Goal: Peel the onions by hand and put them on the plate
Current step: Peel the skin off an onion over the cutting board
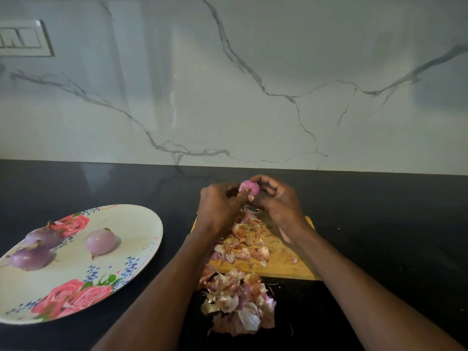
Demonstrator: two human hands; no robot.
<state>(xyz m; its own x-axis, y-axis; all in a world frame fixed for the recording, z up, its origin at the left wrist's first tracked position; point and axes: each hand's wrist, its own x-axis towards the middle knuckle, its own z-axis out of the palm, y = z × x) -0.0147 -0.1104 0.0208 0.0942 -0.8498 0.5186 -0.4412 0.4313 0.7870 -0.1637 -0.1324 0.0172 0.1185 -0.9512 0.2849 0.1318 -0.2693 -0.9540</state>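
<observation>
Head view only. Both hands are raised above the far edge of a wooden cutting board (286, 262), meeting around one small pink onion (249, 187).

Left hand (220, 202): grip closed on the onion's left side, fingers curled, thumb side pressing at the root end. Right hand (278, 201): grip also closed on the onion, fingers wrapped over its top and right side, one fingertip showing just under it. The onion is partly skinned, with a brownish root spot facing the camera. How much skin is left on the hidden side cannot be told.

Onion skins (247, 239) lie scattered over the board's left half, under and between the wrists. A bigger heap of skins (240, 302) sits on the black bench (379, 224), touching the board's near edge and spilling toward the person.

Floral plate (121, 269), oval, cream with pink roses, lies on the bench left of the board, well apart from it. Three peeled onions are on it: a pale pink onion (101, 243) near the middle, standing alone, and two purple onions on the left, the rear purple onion (43, 236) and the front purple onion (31, 258), touching each other.

Marble-pattern backsplash (253, 84) rises behind the bench. Switch plate (24, 38) sits on the wall at upper left.
</observation>
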